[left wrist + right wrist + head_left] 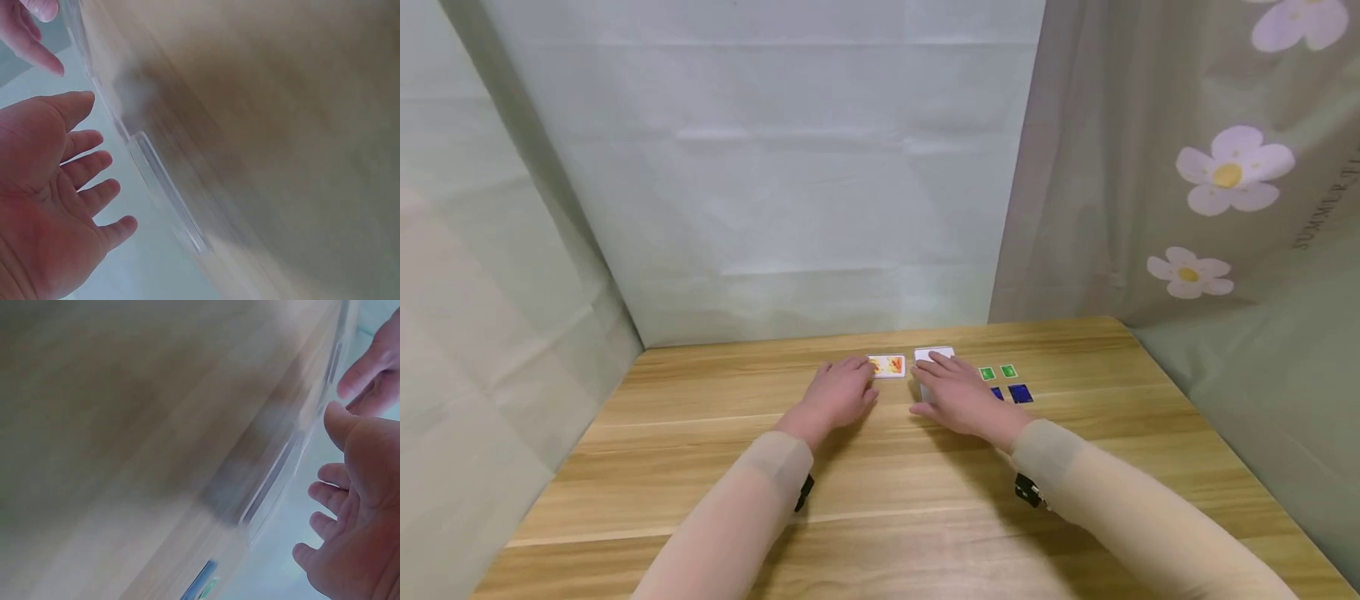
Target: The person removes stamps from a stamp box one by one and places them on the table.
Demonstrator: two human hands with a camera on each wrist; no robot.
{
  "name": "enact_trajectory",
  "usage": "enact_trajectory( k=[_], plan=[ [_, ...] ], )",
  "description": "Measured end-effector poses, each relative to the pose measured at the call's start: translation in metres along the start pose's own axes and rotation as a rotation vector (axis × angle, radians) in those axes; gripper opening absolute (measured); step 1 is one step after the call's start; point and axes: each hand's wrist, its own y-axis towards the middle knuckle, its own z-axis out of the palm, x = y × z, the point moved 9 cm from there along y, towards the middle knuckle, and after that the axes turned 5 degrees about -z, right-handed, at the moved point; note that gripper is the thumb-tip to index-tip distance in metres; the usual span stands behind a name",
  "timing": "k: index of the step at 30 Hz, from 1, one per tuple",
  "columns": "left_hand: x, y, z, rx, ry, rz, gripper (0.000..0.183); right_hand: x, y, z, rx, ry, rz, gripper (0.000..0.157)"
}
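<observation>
My left hand [842,390] is at the left end of a flat white piece with orange pictures [895,365], covering part of it. Its fingers look loosely bent in the left wrist view, with nothing gripped, near a clear-edged flat piece [169,194]. Over a white flat piece [934,353] lies my right hand [958,396], hiding most of that piece. The right wrist view shows the right fingers relaxed and apart, beside the piece's thin edge [270,481]. Whether either hand touches its piece, I cannot tell.
Right of my right hand lie two small green cards [1008,371] and two dark blue cards [1020,393], one partly hidden. All are on a wood-grain table [880,517]. Pale curtains [775,167] hang behind and at both sides, with printed flowers [1228,175] at right.
</observation>
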Motion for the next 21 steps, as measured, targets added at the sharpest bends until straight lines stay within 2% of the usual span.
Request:
enact_trajectory(
  k=[9,14,21],
  plan=[
    [0.004,0.003,0.001,0.0,-0.022,-0.018,0.045,0.007,0.021,0.007,0.042,-0.029,0.014,0.07],
    [0.003,0.003,0.004,0.018,-0.027,-0.027,0.046,0.012,0.026,0.009,0.04,-0.015,-0.011,0.065],
    [0.003,0.003,0.007,0.016,-0.017,-0.017,0.049,0.012,0.028,0.011,0.037,0.006,-0.001,0.061]
  ],
)
